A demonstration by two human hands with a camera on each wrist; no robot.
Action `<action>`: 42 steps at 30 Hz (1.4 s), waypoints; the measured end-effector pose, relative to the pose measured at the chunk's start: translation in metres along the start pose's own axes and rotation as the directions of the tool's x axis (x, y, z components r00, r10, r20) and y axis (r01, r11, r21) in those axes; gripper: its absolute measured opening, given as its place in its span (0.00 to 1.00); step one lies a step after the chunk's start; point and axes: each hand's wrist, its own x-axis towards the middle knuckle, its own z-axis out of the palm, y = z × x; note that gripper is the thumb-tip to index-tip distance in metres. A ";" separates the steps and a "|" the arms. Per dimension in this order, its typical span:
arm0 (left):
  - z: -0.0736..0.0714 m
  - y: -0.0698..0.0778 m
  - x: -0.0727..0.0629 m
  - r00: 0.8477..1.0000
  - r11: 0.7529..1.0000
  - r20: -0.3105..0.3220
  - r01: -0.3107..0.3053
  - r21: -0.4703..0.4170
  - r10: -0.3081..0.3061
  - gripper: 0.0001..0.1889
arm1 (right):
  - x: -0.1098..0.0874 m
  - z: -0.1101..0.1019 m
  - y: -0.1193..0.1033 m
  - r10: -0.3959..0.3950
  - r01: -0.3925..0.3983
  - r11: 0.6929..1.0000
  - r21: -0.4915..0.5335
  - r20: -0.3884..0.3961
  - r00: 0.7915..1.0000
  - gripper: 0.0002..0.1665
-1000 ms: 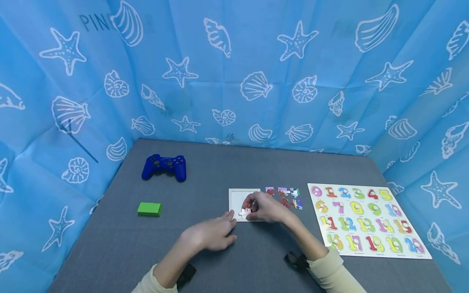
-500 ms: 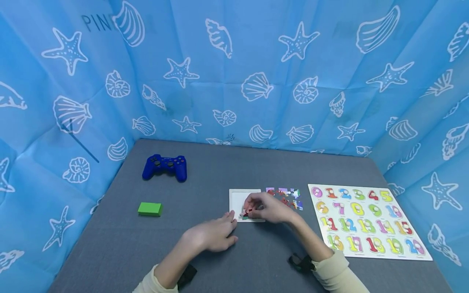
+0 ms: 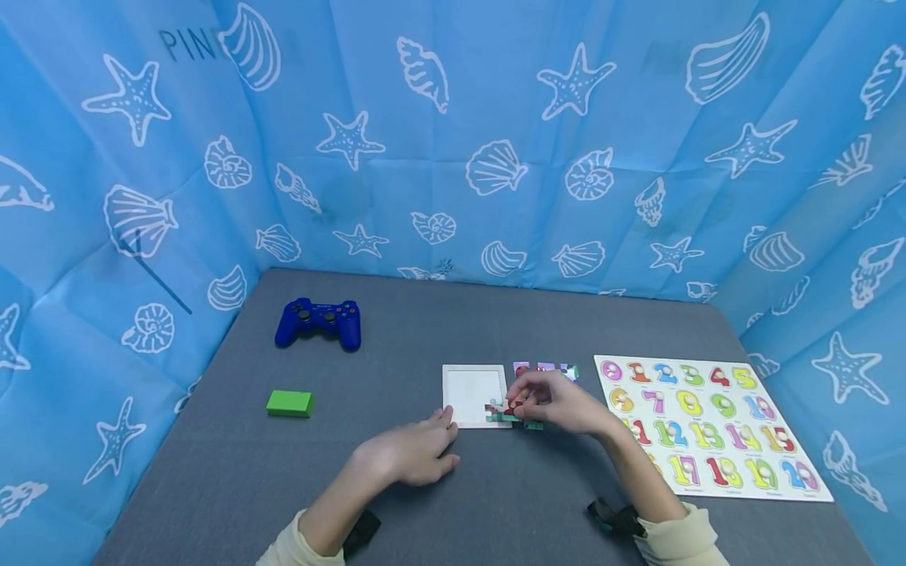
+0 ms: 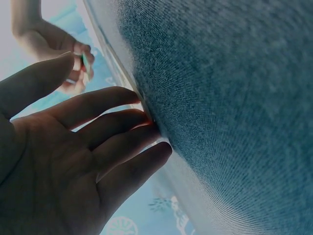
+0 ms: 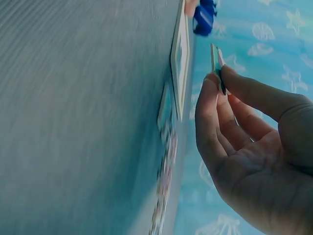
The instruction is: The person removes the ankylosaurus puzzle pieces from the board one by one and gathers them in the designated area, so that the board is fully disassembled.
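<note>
My right hand (image 3: 562,405) pinches a small jigsaw puzzle piece (image 3: 499,410) between thumb and fingers. In the right wrist view the puzzle piece (image 5: 216,66) is seen edge-on, lifted above the table. It overlaps the lower right corner of a shallow white puzzle tray (image 3: 470,387) in the head view. My left hand (image 3: 414,452) lies with fingers extended, fingertips right at the tray's lower left rim. In the left wrist view those fingers (image 4: 129,147) meet the tray's edge. More jigsaw pieces (image 3: 546,367) lie right of the tray, partly hidden behind my right hand.
A number peg board (image 3: 715,424) lies to the right. On the left are a blue game controller (image 3: 318,322) and a green block (image 3: 289,404). The grey table (image 3: 425,314) ends at a blue seashell-print curtain (image 3: 453,196).
My right hand has moved right, from over the tray to its right edge, carrying the piece. The piece went from its pale side to its printed side. My left hand has stayed put.
</note>
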 end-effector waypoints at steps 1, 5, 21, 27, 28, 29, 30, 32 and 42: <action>0.000 0.000 0.000 1.000 1.000 -0.002 -0.002 0.000 0.002 0.33 | -0.004 -0.003 0.002 0.007 -0.007 1.000 0.011 -0.001 1.000 0.11; 0.000 -0.001 -0.001 1.000 1.000 -0.010 -0.009 0.000 0.009 0.33 | -0.018 -0.015 0.008 0.028 -0.027 0.999 0.032 -0.011 1.000 0.12; -0.001 -0.001 -0.002 1.000 1.000 -0.017 -0.018 0.014 0.018 0.33 | -0.042 -0.030 0.024 0.116 -0.122 0.988 -0.092 -0.072 0.991 0.11; -0.001 -0.002 -0.002 1.000 1.000 -0.013 -0.012 0.006 0.012 0.33 | -0.042 -0.027 0.021 0.130 -0.145 0.978 -0.150 -0.105 0.986 0.11; -0.001 -0.002 -0.002 1.000 1.000 -0.012 -0.011 0.006 0.011 0.33 | -0.042 -0.027 0.020 0.131 -0.149 0.974 -0.171 -0.111 0.985 0.10; -0.001 -0.002 -0.002 1.000 1.000 -0.012 -0.011 0.006 0.011 0.33 | -0.042 -0.027 0.020 0.130 -0.151 0.969 -0.193 -0.118 0.985 0.10; 0.000 -0.002 -0.002 1.000 1.000 -0.012 -0.011 0.006 0.011 0.33 | -0.042 -0.027 0.019 0.130 -0.155 0.965 -0.212 -0.126 0.983 0.09; 0.000 -0.002 -0.002 1.000 1.000 -0.010 -0.010 0.007 0.010 0.33 | -0.041 -0.028 0.017 0.127 -0.160 0.958 -0.237 -0.147 0.981 0.08; 0.000 0.000 -0.002 1.000 1.000 -0.009 -0.009 0.020 0.009 0.33 | -0.031 -0.020 0.008 0.031 -0.052 0.987 -0.150 -0.139 0.990 0.11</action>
